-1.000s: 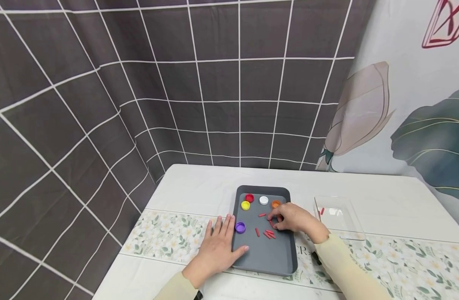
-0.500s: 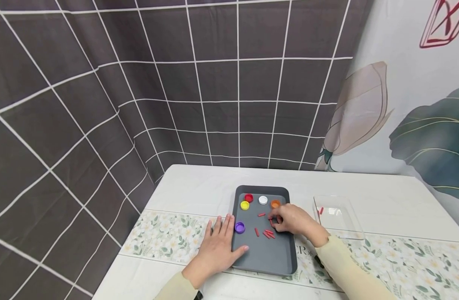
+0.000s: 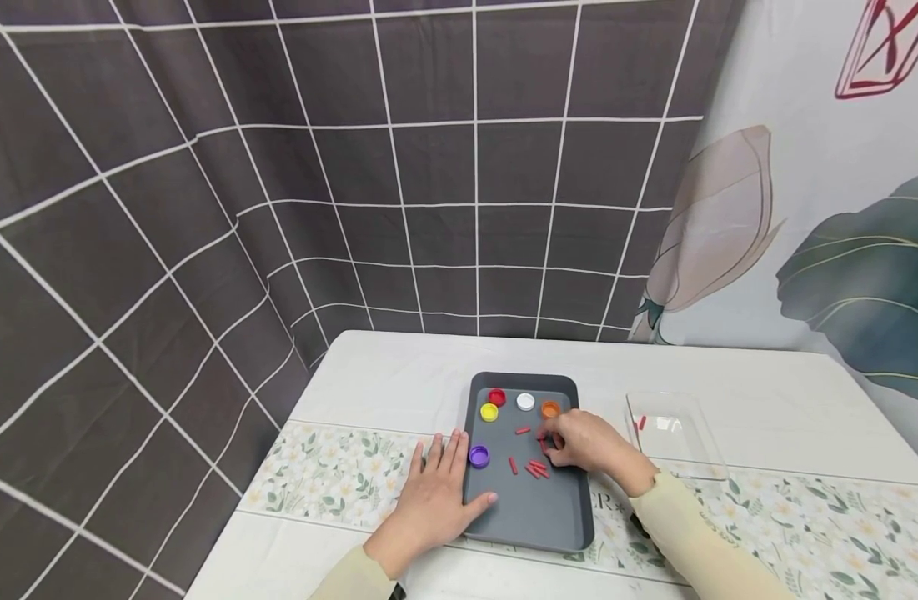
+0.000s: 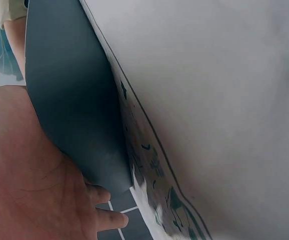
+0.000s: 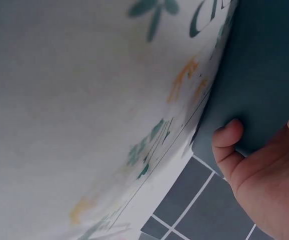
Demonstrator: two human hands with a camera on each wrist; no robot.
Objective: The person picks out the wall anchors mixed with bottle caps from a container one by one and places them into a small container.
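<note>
A dark grey tray (image 3: 529,521) lies on the table. My left hand (image 3: 432,496) rests flat at the tray's left edge, fingers spread and thumb over the rim. In the left wrist view the palm of the left hand (image 4: 39,170) lies beside the tray wall. Over the tray's right side, my right hand (image 3: 586,440) bends its fingertips around a small red stick (image 3: 544,447), partly hidden by the fingers. Other short red sticks lie nearby: one red stick (image 3: 522,431) behind, another red stick (image 3: 514,466) to the left, and a small cluster of red sticks (image 3: 537,469) in front.
Around the tray's far end sit a red cap (image 3: 497,397), a yellow cap (image 3: 489,412), a white cap (image 3: 525,402) and an orange cap (image 3: 550,409). A purple cap (image 3: 479,456) is by the left fingers. A clear box (image 3: 691,468) with red sticks stands right.
Both hands keep nearly the same place; the right fingertips draw slightly closer together around the red stick. The camera view shifts a little.
</note>
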